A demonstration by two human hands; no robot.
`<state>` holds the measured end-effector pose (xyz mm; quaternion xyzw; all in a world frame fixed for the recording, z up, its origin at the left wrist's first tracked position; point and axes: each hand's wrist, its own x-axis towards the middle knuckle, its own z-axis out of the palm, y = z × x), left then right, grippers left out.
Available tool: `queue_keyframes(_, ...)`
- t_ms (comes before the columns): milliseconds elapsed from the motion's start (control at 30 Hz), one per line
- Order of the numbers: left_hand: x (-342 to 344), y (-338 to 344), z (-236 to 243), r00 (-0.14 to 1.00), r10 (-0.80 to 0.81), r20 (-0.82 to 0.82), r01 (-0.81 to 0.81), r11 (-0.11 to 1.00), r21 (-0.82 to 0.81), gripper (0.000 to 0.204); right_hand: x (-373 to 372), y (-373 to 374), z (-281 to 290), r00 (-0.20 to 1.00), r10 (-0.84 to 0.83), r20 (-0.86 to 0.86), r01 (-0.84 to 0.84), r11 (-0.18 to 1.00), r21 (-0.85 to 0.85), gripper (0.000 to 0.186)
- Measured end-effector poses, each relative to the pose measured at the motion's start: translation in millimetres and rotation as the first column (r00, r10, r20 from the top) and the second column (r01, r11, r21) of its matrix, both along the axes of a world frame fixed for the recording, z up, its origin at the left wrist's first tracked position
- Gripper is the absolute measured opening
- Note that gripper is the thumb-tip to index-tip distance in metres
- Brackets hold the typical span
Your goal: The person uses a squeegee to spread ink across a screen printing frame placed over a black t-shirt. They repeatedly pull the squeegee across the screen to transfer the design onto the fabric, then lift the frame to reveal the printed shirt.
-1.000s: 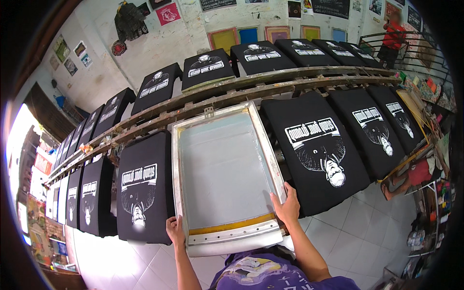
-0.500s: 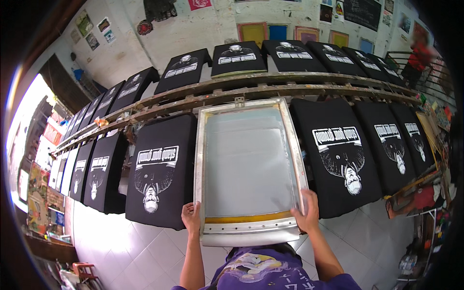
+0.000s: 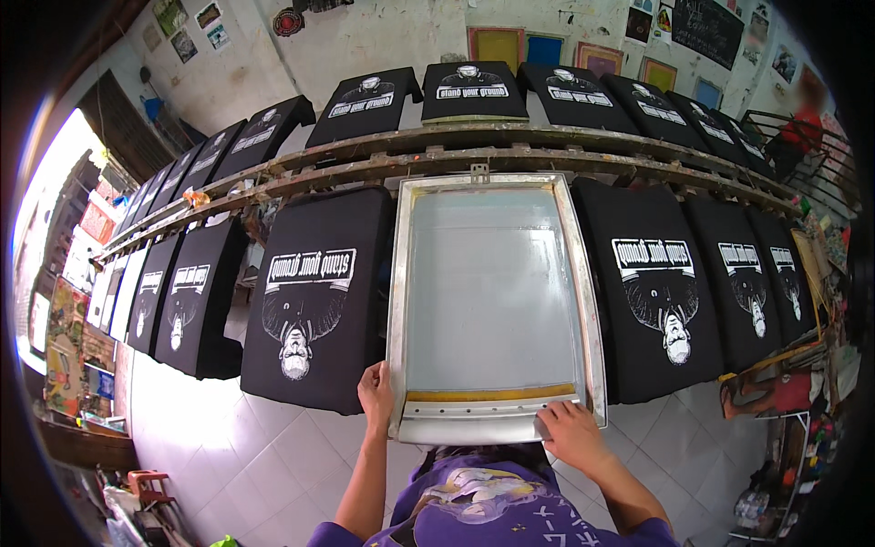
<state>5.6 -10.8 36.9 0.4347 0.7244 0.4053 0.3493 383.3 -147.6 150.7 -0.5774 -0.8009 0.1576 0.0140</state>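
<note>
A screen-printing frame with grey mesh lies in the middle of the near row, between black T-shirts on platens printed with a white figure and lettering. Along its near end lies a metal squeegee with a yellow blade. My left hand is closed on the frame's left edge near the bottom corner. My right hand has its fingers bent over the right part of the squeegee's metal bar, thumb at the near side.
Wooden rails run between two rows of shirt-covered platens. Coloured screens lean on the back wall. A person in red is by a railing at right; bare legs and red shorts show below. A red stool stands at lower left.
My right hand has left the frame's right side and moved inward onto the squeegee. My left hand stays on the left edge. The view has shifted, moving the platens within the picture.
</note>
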Motion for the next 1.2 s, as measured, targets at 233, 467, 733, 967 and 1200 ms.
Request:
queue_keyframes(233,19,-14,104,0.931,-0.365,-0.01,0.363,0.923,0.128,0.053,12,27,6,0.987,-0.072,-0.143,0.084,0.993,0.078,0.047)
queue_keyframes(467,47,-30,126,0.384,-0.632,-0.673,0.821,0.568,-0.065,0.07,24,45,14,0.99,-0.108,-0.096,0.117,0.989,0.09,0.043)
queue_keyframes(733,40,-22,108,0.272,-0.672,-0.689,0.839,0.516,-0.172,0.051,32,39,-8,0.982,-0.144,-0.125,0.162,0.976,0.149,0.036)
queue_keyframes(967,35,-22,111,0.143,-0.731,-0.667,0.891,0.389,-0.235,0.051,25,22,-20,0.972,-0.18,-0.152,0.218,0.933,0.286,0.033)
queue_keyframes(1200,33,-26,107,0.205,-0.7,-0.684,0.89,0.424,-0.168,0.05,26,16,-36,0.971,-0.167,-0.169,0.221,0.899,0.378,0.034)
